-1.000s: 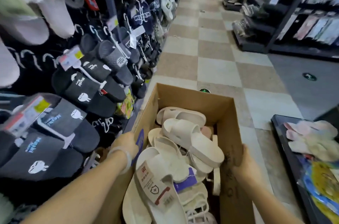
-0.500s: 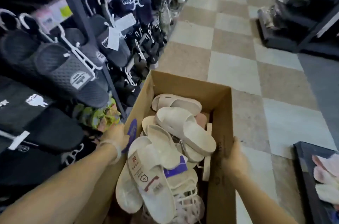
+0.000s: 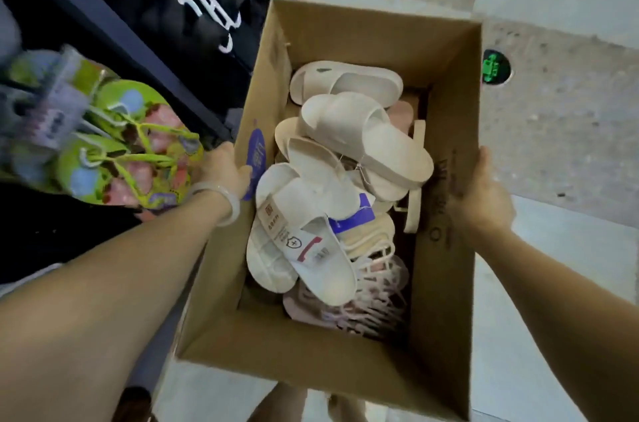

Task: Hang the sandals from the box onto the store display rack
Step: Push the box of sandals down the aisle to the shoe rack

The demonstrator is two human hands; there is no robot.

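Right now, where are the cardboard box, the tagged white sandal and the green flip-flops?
cardboard box (image 3: 446,214): head view, inner right wall.
tagged white sandal (image 3: 321,269): head view, its strap.
green flip-flops (image 3: 114,158): head view, sole on rack.

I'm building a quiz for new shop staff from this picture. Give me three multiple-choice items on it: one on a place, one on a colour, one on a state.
1. Where are the green patterned flip-flops?
A. in the box
B. on the rack left of the box
C. on the floor right of the box

2. What colour is the oval label inside the cardboard box?
A. red
B. yellow
C. purple

3. What are the hands doing?
A. both hold the box's walls
B. one lifts a sandal
C. both hang free

Key: 1 B, they hang beside the box's left wall. 2 C, it is purple. 3 A, the left hand and right hand each grip a side wall.
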